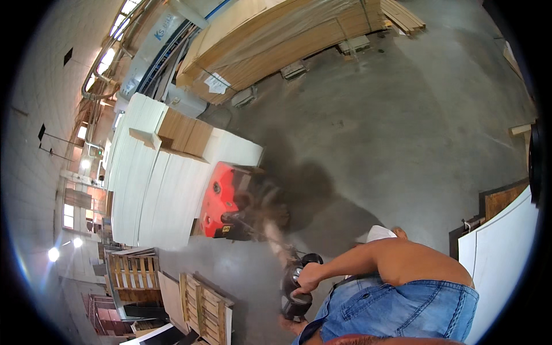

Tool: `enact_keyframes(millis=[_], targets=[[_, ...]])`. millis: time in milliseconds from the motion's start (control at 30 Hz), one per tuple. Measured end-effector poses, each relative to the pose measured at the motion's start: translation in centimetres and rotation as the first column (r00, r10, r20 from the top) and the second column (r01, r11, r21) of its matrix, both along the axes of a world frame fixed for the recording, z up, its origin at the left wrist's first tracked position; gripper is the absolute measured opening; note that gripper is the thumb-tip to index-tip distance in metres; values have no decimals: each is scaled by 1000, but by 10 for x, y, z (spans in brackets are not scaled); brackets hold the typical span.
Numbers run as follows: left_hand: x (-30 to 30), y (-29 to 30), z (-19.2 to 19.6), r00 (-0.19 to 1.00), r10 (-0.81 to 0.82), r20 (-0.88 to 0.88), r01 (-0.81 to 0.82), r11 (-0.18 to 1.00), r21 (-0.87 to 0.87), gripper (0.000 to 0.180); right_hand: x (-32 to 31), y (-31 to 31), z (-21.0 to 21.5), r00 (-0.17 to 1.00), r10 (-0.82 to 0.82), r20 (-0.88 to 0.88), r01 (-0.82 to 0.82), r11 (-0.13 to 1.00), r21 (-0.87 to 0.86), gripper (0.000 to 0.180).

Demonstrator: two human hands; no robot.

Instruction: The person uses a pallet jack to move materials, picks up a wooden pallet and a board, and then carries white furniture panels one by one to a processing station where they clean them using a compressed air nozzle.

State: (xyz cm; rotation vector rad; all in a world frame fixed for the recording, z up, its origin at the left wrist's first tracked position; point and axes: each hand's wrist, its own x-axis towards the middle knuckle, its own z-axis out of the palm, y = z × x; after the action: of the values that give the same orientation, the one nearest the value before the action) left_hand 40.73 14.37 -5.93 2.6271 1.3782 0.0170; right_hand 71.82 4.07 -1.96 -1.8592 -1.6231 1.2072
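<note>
The black control handle of a red pallet truck is at lower centre. My right hand is closed round its upper side, the arm reaching in from the right. At its lower end is my left hand, partly hidden by the handle, its fingers apparently wrapped round the grip. The truck's body stands beside a tall stack of white boards; its forks are out of sight. Motion blurs the shaft between handle and body. My denim shorts and a white shoe show at lower right.
A long stack of wrapped brown boards rests on blocks at the top. Wooden pallets lean at lower left. White panels stand close on the right. Grey concrete floor spreads between, with a dark shadow across it.
</note>
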Motion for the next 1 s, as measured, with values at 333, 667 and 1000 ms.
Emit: enact_keyframes(millis=[333,667,1000], targets=[[117,60,-26,926,245,289,-176,954,-244,65,80,78,-18,910,253,-328,-257,966,32,89],[163,132,-28,749,400,528,-263,911,-318,54,145,166,-47,864,262,-430,-313,948,-52,90],[95,353,-41,105,840,532,32,532,-846,53,102,310,-14,883,299,-363,-320,947,3,89]])
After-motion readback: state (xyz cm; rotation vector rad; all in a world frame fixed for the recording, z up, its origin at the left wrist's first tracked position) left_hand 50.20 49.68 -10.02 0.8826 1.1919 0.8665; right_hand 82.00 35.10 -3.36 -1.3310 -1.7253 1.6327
